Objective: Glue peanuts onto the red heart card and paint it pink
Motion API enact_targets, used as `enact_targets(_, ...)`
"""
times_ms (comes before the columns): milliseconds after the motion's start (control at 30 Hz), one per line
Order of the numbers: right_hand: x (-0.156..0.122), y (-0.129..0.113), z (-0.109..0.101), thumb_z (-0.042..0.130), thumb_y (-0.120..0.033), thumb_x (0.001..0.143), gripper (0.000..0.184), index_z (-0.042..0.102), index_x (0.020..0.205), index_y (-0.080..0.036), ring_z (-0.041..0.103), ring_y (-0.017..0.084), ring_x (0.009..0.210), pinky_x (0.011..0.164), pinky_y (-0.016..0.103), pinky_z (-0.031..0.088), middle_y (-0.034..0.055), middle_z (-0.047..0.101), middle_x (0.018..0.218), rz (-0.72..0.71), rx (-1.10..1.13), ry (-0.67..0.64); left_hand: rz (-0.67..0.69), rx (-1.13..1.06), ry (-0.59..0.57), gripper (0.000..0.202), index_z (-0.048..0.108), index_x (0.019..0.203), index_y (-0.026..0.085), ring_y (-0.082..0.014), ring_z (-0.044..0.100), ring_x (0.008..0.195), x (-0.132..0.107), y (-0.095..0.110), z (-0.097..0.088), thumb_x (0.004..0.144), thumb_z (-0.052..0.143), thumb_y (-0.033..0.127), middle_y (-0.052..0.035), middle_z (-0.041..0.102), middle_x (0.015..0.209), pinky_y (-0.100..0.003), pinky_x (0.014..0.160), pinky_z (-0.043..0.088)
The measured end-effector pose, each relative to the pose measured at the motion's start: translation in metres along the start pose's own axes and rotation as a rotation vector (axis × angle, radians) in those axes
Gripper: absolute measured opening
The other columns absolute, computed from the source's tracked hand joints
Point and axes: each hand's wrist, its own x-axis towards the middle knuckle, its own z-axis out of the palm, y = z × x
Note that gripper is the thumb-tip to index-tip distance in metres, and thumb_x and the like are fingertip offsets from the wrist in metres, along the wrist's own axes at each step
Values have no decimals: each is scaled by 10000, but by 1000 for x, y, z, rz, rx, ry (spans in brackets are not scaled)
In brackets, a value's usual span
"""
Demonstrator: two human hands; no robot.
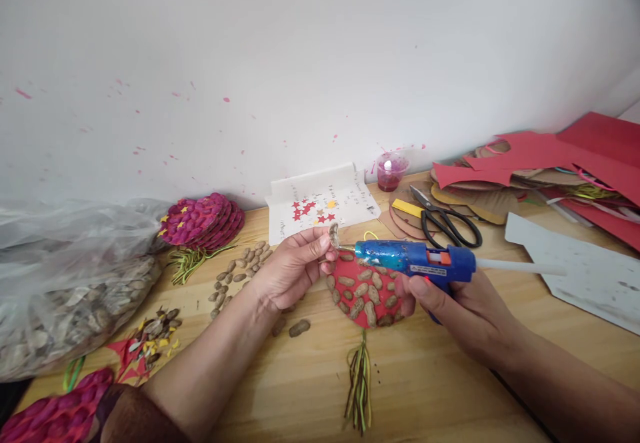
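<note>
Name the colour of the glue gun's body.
The glue gun has a blue body, as the head view shows.

Legible text: none. Small pale label (428,270) on side of blue glue gun (390,256); print too small to read. Rows of writing (358,194) on white paper sheet (280,196); too faint to make out.

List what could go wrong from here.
1. The left hand pinches a peanut right by the nozzle of the glue gun; if hot, it might burn the fingers.
2. The right hand holds the gun over the red disc, so a stray drip could mark it.
3. A knock might spill the cup of pink liquid onto the nearby paper bearing star cutouts.
</note>
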Motion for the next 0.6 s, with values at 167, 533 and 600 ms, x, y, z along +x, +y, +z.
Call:
enact_targets(167, 2, -1, 0, 546, -321, 1021, 172, 650, 894, -270, 629, 153, 615, 581, 263, 476, -39, 690, 699, -5, 17, -11, -3, -14, 12, 328, 710, 764, 114, -86, 531, 640, 0, 0, 0, 647, 971, 275, -26, 609, 703, -169, 556, 440)
enact_targets(533, 1, -1, -1, 538, -303, 1024, 164, 651, 911, -265, 635, 174, 647, 707, 308, 524, -35, 683, 697, -7, -5, -10, -9, -10, -8, 307, 718, 786, 114, -85, 530, 648, 1, -2, -1, 675, 955, 273, -28, 610, 704, -159, 552, 437)
enact_targets(600, 0, -1, -1, 542, -311, 1021, 171, 651, 899, -260, 645, 180, 678, 690, 306, 517, -27, 683, 714, -11, -28, -6, -12, -15, -8, 307, 716, 787, 113, -85, 533, 650, 1, -2, -1, 674, 955, 270, -28, 608, 705, -158, 553, 438)
